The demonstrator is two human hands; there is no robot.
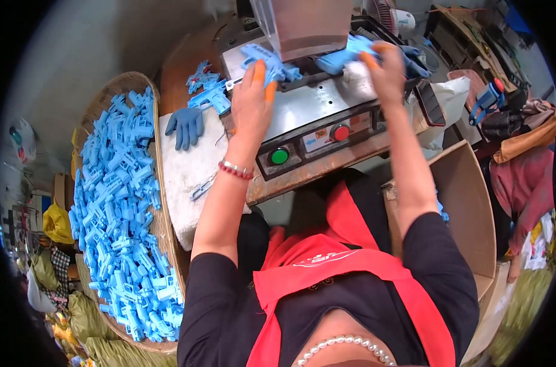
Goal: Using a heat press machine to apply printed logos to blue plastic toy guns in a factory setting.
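Note:
My left hand (252, 101), with orange finger covers, rests on a blue plastic part (267, 61) at the left of the metal machine bed (317, 101). On the right side of that bed, my right hand (385, 70) grips another blue plastic part (346, 55) and touches a white cloth. A clear guard (302, 24) hangs above the bed between the two parts. The machine's front panel carries a green button (279, 156) and a red button (341, 133).
A wide woven basket (161, 229) at my left is heaped with several blue plastic parts (122, 214). A blue glove (185, 126) lies on a white foam block (189, 177). A cardboard box (467, 208) stands at my right, cluttered workbenches behind it.

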